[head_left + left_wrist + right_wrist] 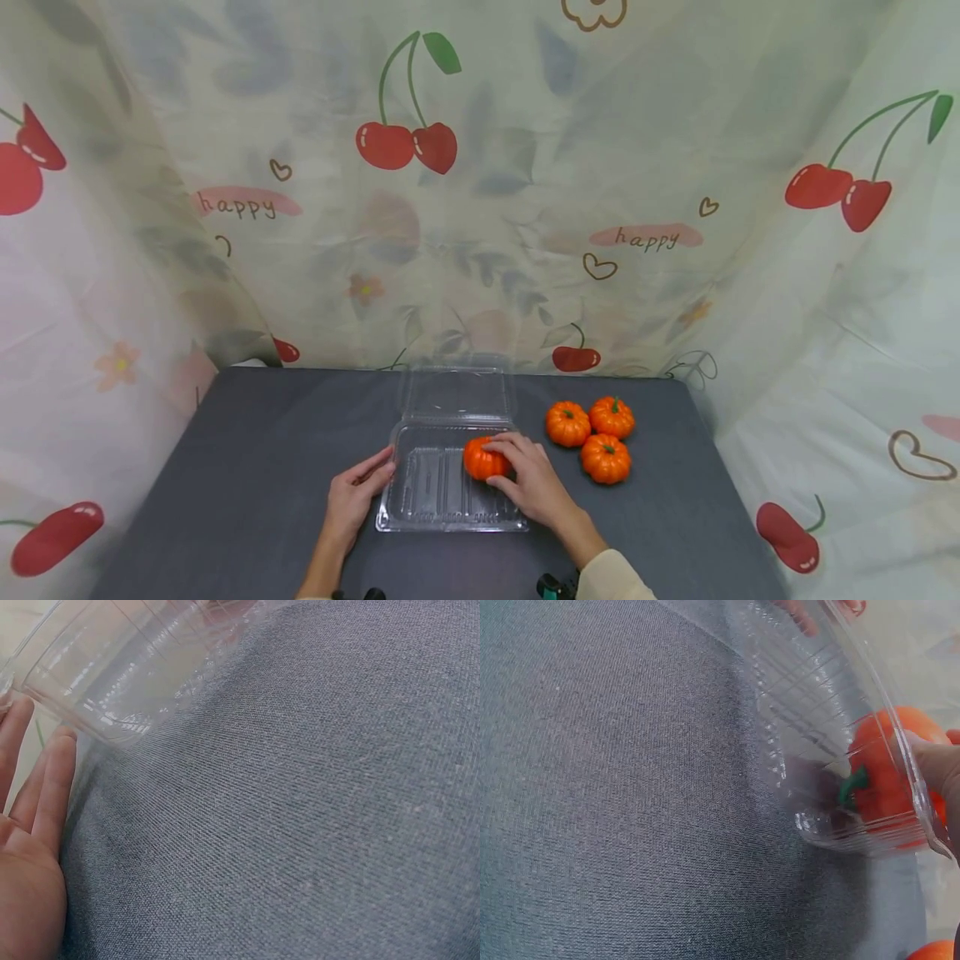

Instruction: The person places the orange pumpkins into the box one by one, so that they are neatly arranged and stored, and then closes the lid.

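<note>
A hinged clear plastic container (431,521) lies on the table with its lid (457,392) folded back. My left hand (352,496) is at the container's left rim, its fingertips right at the edge; in the left wrist view its fingers (56,784) are fairly straight. My right hand (531,483) holds a small orange pumpkin (480,458) by its side, thumb and fingers around it, inside the right part of the container. In the right wrist view the pumpkin's green stem (855,782) shows through the clear wall, pointing sideways.
To the right of the container sit three more small pumpkins, one at the left (567,424), one behind (612,417) and one in front (606,458). A dark grey cloth covers the table (262,467). Printed curtains (480,250) hang behind and at both sides.
</note>
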{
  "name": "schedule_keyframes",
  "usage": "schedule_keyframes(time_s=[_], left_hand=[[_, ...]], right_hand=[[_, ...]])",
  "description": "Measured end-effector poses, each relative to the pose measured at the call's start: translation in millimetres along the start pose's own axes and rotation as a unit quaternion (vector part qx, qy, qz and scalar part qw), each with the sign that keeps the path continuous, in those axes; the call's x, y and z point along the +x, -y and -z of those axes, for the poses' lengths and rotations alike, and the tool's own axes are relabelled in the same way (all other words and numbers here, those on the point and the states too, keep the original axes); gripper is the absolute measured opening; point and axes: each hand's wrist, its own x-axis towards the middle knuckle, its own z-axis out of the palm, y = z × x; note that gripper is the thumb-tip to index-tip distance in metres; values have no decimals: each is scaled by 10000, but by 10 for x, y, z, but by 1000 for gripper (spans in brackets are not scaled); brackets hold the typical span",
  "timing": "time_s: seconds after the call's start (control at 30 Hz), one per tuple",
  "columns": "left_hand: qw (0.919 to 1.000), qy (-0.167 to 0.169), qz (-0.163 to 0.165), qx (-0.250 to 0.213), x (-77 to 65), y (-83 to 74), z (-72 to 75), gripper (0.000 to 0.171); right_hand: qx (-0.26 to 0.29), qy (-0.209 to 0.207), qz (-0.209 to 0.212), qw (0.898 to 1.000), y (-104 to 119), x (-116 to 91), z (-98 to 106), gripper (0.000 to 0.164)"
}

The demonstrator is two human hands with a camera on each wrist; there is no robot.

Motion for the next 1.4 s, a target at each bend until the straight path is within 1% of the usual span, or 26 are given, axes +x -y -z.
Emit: schedule_keyframes(time_s=[0.13,0.27,0.43,0.53,0.67,0.77,0.9,1.03,1.1,1.23,1.3,1.4], left_hand=[[10000,13,34,65,3,-10,-2,52],[9999,23,110,122,0,-19,1,48],[9997,31,158,189,-5,-22,3,48],[9997,45,156,165,-9,-18,4,47],[9999,33,133,27,-15,-13,9,45],[9999,7,104,-3,-22,-14,10,45],[10000,30,71,33,-26,-21,8,45],[9999,56,89,31,-31,-24,7,46],[9999,53,107,53,-31,-20,8,46],[9999,28,105,43,-30,-18,6,45],[9999,17,98,30,-29,-18,5,44],[9999,8,126,64,-26,-20,0,44]], right_hand=[[-182,105,-76,9998,27,12,11,48],[-353,150,-89,9992,38,8,8,47],[-443,35,51,9990,43,2,2,40],[-548,-40,104,9984,49,3,-7,39],[-739,4,28,9973,68,14,-10,43],[-740,78,-83,9972,90,23,9,49],[-701,73,-171,9974,120,28,45,54],[-755,136,-205,9968,143,34,83,53],[-844,197,-212,9960,154,42,103,52],[-1093,158,-204,9937,171,62,150,55],[-1252,156,-277,9916,170,71,174,60],[-1553,265,-434,9866,153,78,206,69]])
